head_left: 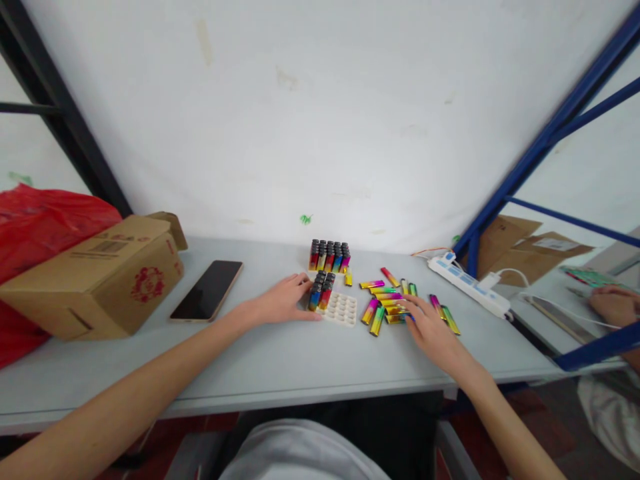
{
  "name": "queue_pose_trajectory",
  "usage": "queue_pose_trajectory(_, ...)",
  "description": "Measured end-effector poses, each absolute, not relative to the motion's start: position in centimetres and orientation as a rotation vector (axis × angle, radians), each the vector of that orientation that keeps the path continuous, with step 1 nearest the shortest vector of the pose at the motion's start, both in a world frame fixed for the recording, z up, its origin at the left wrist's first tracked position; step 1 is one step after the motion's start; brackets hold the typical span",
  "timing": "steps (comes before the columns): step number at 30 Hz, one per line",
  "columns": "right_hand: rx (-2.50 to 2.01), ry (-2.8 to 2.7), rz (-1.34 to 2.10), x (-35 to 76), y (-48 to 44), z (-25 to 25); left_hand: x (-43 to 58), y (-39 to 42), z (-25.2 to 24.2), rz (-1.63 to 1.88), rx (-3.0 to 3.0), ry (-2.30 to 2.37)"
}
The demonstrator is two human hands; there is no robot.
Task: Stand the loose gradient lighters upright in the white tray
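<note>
My left hand (287, 299) curves round the left end of a white tray (345, 311) with rows of round holes, thumb at the front edge and fingers behind. Several upright lighters (321, 291) with black tops fill the tray's left part; its right part shows bare holes. My right hand (427, 328) reaches over a loose pile of shiny lighters (379, 315) in yellow, pink and green. Its fingers are apart and touch the pile; whether a lighter lies between them is partly hidden. Behind the tray stands a full block of black-topped lighters (330, 256).
A phone (207, 291), a cardboard box (110, 273) and a red plastic bag (45, 220) are at the left. To the right lie a white power strip (467, 285) and brown cardboard (530, 247), by a blue frame post. Another person's hand (615, 303) shows at far right.
</note>
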State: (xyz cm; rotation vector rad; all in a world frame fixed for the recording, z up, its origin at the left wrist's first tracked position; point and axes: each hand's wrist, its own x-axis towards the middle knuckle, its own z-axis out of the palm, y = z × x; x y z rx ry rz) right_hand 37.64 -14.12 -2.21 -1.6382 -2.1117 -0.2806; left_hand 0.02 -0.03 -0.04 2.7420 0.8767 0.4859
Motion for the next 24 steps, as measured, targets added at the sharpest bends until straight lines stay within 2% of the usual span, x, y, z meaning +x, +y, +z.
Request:
queue_pose_trajectory(6, -1.664, -2.196, -0.201, 41.5, -13.8, -2.0, 0.0, 0.1, -0.1, 0.479, 2.736, 0.879)
queue_pose_trajectory(16, -1.588, -2.221, -0.055, 41.8, -11.6, -1.2, 0.0, 0.0, -0.2, 0.469, 2.734, 0.874)
queue_pose_trajectory(21, -1.502, -2.078, -0.047, 41.0, -11.7, -0.3, 0.0, 0.0, -0.1, 0.484, 2.747, 0.877)
queue_pose_trajectory(24, -1.477, -1.871, 0.123, 39.9, -10.9, 0.2, 0.0, 0.1, -0.2, 0.495, 2.747, 0.883)
